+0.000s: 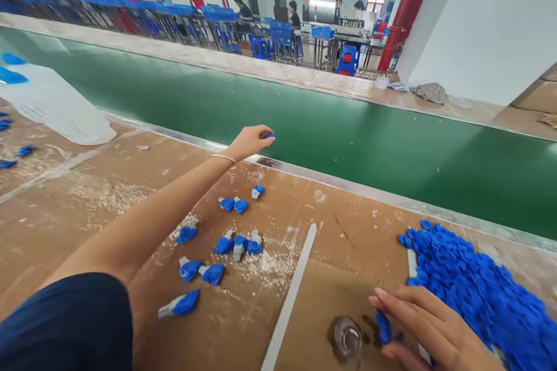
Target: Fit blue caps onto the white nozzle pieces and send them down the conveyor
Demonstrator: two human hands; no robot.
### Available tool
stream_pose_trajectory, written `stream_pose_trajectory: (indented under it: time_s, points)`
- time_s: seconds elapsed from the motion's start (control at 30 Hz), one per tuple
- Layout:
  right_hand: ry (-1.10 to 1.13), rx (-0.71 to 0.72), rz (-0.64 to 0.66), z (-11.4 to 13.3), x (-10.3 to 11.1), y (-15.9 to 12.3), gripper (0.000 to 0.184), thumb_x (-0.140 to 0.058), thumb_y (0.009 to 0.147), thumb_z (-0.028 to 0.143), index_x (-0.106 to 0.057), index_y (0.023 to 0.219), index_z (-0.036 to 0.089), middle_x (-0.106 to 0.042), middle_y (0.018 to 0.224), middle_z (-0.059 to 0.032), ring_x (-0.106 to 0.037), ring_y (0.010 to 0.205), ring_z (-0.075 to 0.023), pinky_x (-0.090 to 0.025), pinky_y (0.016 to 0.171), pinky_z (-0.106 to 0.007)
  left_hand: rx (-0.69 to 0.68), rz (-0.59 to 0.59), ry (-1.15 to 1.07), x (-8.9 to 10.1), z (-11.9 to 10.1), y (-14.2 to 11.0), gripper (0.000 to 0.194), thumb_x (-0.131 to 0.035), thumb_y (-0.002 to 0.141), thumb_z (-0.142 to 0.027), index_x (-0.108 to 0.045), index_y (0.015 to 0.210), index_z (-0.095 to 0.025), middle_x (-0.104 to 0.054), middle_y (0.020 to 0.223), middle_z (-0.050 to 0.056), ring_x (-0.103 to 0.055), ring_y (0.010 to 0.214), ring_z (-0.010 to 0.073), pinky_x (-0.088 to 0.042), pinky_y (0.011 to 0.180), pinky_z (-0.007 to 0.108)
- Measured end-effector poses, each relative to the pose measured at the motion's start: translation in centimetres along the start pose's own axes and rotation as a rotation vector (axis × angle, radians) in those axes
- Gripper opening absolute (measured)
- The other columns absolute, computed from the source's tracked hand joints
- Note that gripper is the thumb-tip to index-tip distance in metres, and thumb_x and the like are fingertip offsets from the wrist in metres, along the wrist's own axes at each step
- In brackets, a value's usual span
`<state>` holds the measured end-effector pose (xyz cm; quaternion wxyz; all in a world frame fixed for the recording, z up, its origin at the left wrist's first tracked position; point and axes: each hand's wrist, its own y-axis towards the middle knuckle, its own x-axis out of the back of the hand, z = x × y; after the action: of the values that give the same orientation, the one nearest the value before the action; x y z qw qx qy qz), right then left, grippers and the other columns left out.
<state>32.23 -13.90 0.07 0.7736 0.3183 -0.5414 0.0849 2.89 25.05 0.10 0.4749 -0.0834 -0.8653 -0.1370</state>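
Note:
Stretched out over the near edge of the green belt, my left hand (pixel 250 142) is closed in a pinch. A small blue piece (pixel 270 135) shows at its fingertips; its shape is mostly hidden. At the lower right, my right hand (pixel 435 327) pinches a curved blue piece (pixel 383 327) between thumb and fingers, just above the brown board. Beside it lies a round, glossy, clear-looking blob (pixel 347 337) with dark smears. A large heap of small blue pieces (pixel 470 278) spreads right of this hand. Several blue pieces with grey ends (pixel 186 304) lie under my left forearm.
The green belt (pixel 304 116) crosses behind the brown work surface (pixel 348 208). A pale strip (pixel 290 295) runs along the board. Whitish crumbs are scattered about. A white plastic sheet (pixel 61 104) lies at left. People, blue bins and stools stand beyond, near a red pillar (pixel 407 11).

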Motion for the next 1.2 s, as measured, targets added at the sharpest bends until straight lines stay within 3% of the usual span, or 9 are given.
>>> stream_pose_trajectory:
  time_s: [0.1, 0.13, 0.23, 0.3, 0.37, 0.7, 0.83, 1.0, 1.2]
  points:
    - [0.044, 0.004, 0.072, 2.0, 0.3, 0.7, 0.052, -0.046, 0.101, 0.028, -0.035, 0.151, 0.02, -0.075, 0.109, -0.007, -0.07, 0.102, -0.0168, -0.057, 0.09, -0.026, -0.029, 0.013, -0.257, 0.0, -3.6, -8.4, 0.033, -0.05, 0.092, -0.032, -0.063, 0.119, -0.018, -0.074, 0.098, 0.006, -0.069, 0.08, 0.0174, -0.056, 0.075, 0.031]
    - [0.05, 0.004, 0.089, 2.5, 0.2, 0.7, 0.048, -0.045, 0.101, 0.026, -0.039, 0.148, 0.018, -0.074, 0.111, -0.0085, -0.069, 0.104, -0.0174, -0.057, 0.091, -0.028, -0.039, 0.067, -0.509, 0.0, -4.9, -11.8, 0.034, -0.055, 0.089, -0.034, -0.064, 0.117, -0.018, -0.074, 0.092, 0.007, -0.069, 0.073, 0.0174, -0.056, 0.068, 0.03]
    - [0.031, 0.015, 0.096, 3.4, -0.2, 0.7, 0.039, -0.046, 0.101, 0.026, -0.048, 0.139, 0.015, -0.073, 0.109, -0.012, -0.068, 0.099, -0.0185, -0.058, 0.087, -0.03, -0.002, 0.4, -1.015, -1.0, -8.3, -21.4, 0.035, -0.072, 0.074, -0.035, -0.067, 0.105, -0.02, -0.074, 0.087, 0.007, -0.068, 0.066, 0.0185, -0.054, 0.056, 0.03]
    - [0.014, 0.039, 0.083, 3.3, -0.5, 0.6, 0.04, -0.045, 0.102, 0.027, -0.047, 0.139, 0.015, -0.073, 0.105, -0.0121, -0.068, 0.095, -0.0186, -0.058, 0.083, -0.031, 0.077, 0.531, -1.209, -2.2, -9.8, -26.0, 0.033, -0.076, 0.07, -0.032, -0.066, 0.098, -0.019, -0.073, 0.083, 0.006, -0.068, 0.068, 0.0189, -0.053, 0.055, 0.028]
    - [0.001, 0.056, 0.074, 3.0, -0.7, 0.5, 0.043, -0.045, 0.102, 0.026, -0.042, 0.143, 0.016, -0.073, 0.104, -0.0115, -0.068, 0.093, -0.0187, -0.058, 0.08, -0.031, 0.156, 0.524, -1.339, -3.5, -10.5, -28.6, 0.03, -0.077, 0.07, -0.032, -0.063, 0.093, -0.018, -0.072, 0.082, 0.006, -0.068, 0.068, 0.0174, -0.052, 0.056, 0.027]
    - [0.027, 0.058, 0.02, 2.7, -1.6, 0.3, 0.046, -0.05, 0.099, 0.025, -0.043, 0.145, 0.022, -0.075, 0.107, -0.0092, -0.068, 0.094, -0.0195, -0.058, 0.079, -0.034, 0.129, 0.496, -1.468, -3.8, -11.6, -29.7, 0.032, -0.083, 0.07, -0.033, -0.067, 0.091, -0.016, -0.073, 0.09, 0.005, -0.064, 0.069, 0.0125, -0.054, 0.071, 0.028]
    - [0.306, -0.159, -0.108, 3.6, -1.0, 0.5, 0.048, -0.061, 0.095, 0.031, -0.048, 0.141, 0.034, -0.076, 0.11, -0.0037, -0.071, 0.099, -0.0176, -0.059, 0.084, -0.031, 0.147, 0.466, -1.5, -4.0, -12.3, -29.8, 0.033, -0.082, 0.073, -0.032, -0.068, 0.097, -0.014, -0.071, 0.081, 0.003, -0.065, 0.072, 0.0131, -0.053, 0.072, 0.028]
    - [0.758, -0.446, -0.337, 5.2, -1.1, 0.9, 0.044, -0.072, 0.087, 0.04, -0.061, 0.129, 0.036, -0.078, 0.107, -0.0031, -0.074, 0.098, -0.0203, -0.061, 0.086, -0.033, 0.137, 0.593, -1.668, -4.5, -13.4, -31.3, 0.037, -0.084, 0.074, -0.03, -0.061, 0.097, -0.015, -0.073, 0.08, 0.004, -0.069, 0.072, 0.0146, -0.053, 0.07, 0.027]
    - [0.957, -0.473, -0.329, 6.5, -1.6, 1.6, 0.031, -0.079, 0.08, 0.037, -0.073, 0.111, 0.036, -0.078, 0.104, -0.0022, -0.075, 0.095, -0.0213, -0.063, 0.084, -0.033, 0.126, 0.638, -1.78, -4.4, -13.6, -32.3, 0.042, -0.087, 0.07, -0.024, -0.056, 0.098, -0.018, -0.072, 0.092, 0.001, -0.071, 0.074, 0.0128, -0.054, 0.072, 0.026]
